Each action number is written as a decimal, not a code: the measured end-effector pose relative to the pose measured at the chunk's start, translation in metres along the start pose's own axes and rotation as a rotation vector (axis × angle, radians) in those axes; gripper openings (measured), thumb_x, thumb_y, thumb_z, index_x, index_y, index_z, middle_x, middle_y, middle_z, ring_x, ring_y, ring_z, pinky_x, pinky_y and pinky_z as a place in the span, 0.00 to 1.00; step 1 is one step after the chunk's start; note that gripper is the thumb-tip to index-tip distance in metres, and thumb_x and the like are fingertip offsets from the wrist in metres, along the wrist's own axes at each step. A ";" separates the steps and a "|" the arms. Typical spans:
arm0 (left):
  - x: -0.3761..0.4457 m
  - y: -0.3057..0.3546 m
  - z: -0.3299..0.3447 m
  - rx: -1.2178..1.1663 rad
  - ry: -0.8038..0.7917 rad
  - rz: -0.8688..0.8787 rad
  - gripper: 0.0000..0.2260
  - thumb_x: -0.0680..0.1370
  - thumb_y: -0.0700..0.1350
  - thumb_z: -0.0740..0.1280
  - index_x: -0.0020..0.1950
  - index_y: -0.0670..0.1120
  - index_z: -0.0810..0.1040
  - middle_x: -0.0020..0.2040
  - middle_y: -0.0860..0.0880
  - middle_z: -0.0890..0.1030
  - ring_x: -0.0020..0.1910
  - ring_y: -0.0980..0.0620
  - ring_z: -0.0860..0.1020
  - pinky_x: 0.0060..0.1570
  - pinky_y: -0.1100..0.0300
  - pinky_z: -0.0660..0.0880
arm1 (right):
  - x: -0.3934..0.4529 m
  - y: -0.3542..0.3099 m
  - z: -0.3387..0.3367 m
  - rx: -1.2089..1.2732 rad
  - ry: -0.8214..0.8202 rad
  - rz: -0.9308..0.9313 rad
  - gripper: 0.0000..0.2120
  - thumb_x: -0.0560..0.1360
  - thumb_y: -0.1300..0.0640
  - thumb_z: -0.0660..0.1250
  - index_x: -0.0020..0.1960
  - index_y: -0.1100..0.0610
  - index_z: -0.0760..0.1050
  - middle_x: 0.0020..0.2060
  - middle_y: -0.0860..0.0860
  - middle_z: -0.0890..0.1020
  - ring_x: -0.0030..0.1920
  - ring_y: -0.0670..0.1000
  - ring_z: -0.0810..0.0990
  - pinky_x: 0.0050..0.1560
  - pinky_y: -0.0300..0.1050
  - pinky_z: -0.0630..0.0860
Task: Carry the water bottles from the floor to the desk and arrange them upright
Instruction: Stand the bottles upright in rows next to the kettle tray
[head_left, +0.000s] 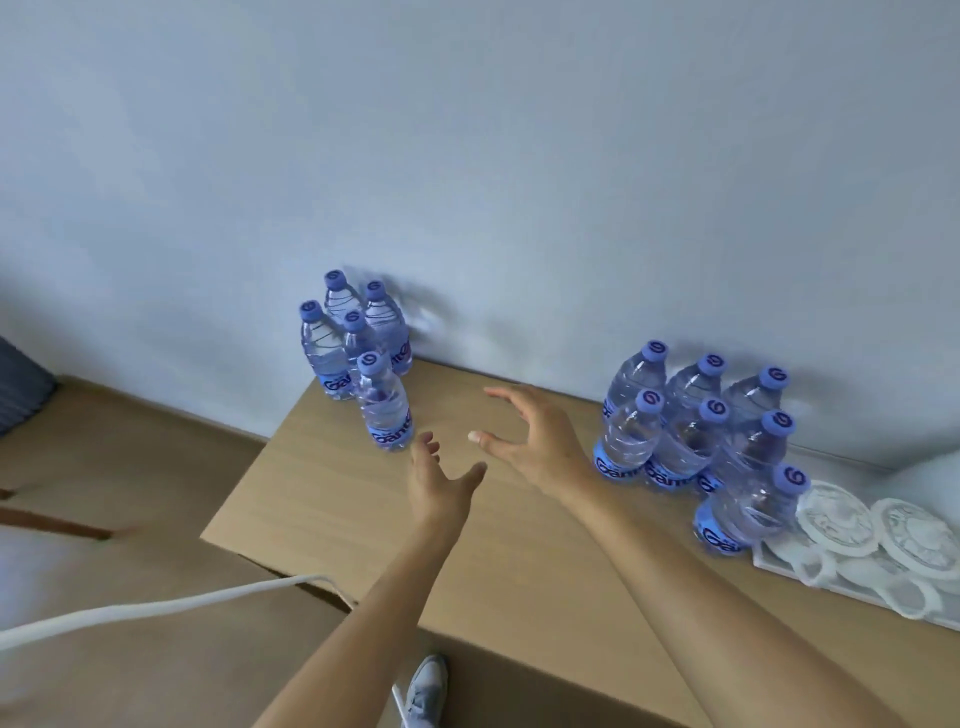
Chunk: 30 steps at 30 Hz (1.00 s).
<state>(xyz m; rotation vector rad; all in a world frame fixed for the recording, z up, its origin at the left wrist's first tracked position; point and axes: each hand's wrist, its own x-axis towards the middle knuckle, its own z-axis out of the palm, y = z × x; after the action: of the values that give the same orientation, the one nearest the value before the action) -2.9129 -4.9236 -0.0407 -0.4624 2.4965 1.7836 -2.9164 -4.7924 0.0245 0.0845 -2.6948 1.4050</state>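
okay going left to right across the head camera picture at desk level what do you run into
White cable → left cluster of five clear plastic water bottles with blue caps → left hand → right hand → right cluster of eight such bottles → white tray of round moulded pieces, all on or beside the tan desk.

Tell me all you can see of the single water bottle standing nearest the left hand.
The clear plastic water bottle with a blue cap stands upright on the light brown desk top, in front of four similar bottles. It looks full and carries a blue label band near its base. The open left hand is just beside its base; whether they touch is unclear.
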 end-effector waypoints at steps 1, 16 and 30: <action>0.010 -0.003 -0.013 0.003 0.007 0.001 0.34 0.70 0.41 0.77 0.70 0.43 0.64 0.65 0.46 0.71 0.62 0.49 0.71 0.63 0.53 0.70 | 0.010 -0.007 0.014 -0.001 -0.009 -0.005 0.26 0.69 0.49 0.76 0.65 0.52 0.75 0.60 0.47 0.78 0.63 0.45 0.75 0.66 0.45 0.71; 0.132 -0.040 -0.109 0.067 -0.182 -0.120 0.48 0.67 0.48 0.79 0.78 0.44 0.51 0.75 0.47 0.61 0.74 0.48 0.62 0.68 0.53 0.66 | 0.109 -0.044 0.145 0.079 -0.075 0.167 0.35 0.67 0.53 0.78 0.70 0.53 0.68 0.61 0.44 0.77 0.62 0.45 0.73 0.61 0.37 0.70; 0.157 -0.052 -0.114 -0.026 -0.514 -0.135 0.39 0.66 0.35 0.78 0.70 0.49 0.61 0.58 0.56 0.72 0.50 0.59 0.74 0.41 0.71 0.74 | 0.133 -0.033 0.152 0.174 -0.055 0.341 0.11 0.69 0.48 0.77 0.46 0.53 0.81 0.40 0.46 0.85 0.41 0.42 0.81 0.45 0.41 0.76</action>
<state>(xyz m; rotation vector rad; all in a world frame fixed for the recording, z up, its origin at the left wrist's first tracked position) -3.0330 -5.0791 -0.0815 -0.1394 2.0423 1.6299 -3.0556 -4.9365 -0.0203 -0.3454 -2.7189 1.7498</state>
